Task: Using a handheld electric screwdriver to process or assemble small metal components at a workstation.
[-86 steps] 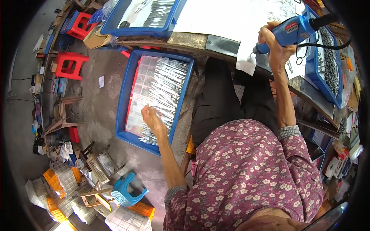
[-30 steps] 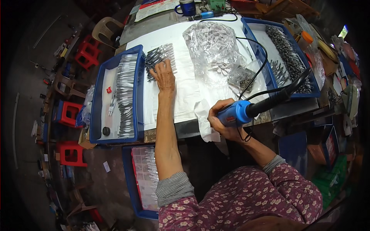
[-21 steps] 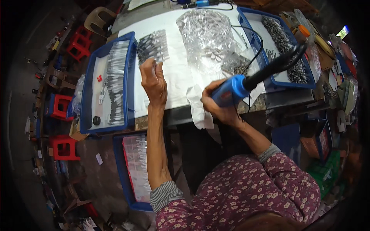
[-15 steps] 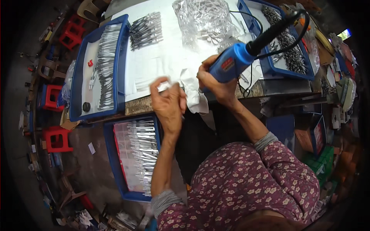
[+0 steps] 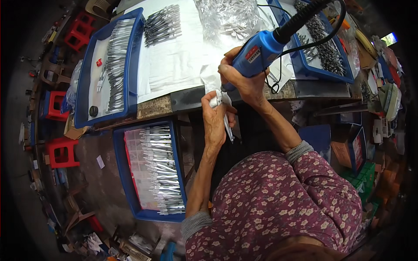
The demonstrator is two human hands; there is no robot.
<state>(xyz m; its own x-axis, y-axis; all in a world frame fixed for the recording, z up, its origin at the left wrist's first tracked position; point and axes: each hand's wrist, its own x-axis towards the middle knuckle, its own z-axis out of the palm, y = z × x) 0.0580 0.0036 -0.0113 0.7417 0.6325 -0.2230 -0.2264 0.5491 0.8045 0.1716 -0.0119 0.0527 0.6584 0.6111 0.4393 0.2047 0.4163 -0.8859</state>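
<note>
My right hand is wrapped round a blue corded power tool, its black cable end up and its working end down toward my left hand. Just below that end, my left hand is closed on a slender silver metal instrument, whose narrow end points down past my fingers. Something white, perhaps a finger covering, shows at my left fingertips. A white cloth or paper lies over the table edge behind the left hand. The exact contact between tool and instrument is hidden.
Silver instruments fill part of a blue tray at left and a lower blue tray. More lie in a row on the white-covered table, beside a clear plastic bag of metal parts. Another blue tray holds dark small parts at right.
My left hand has moved right and in under the power tool, and the slender metal instrument now shows in it. The tool has shifted slightly left and up.
</note>
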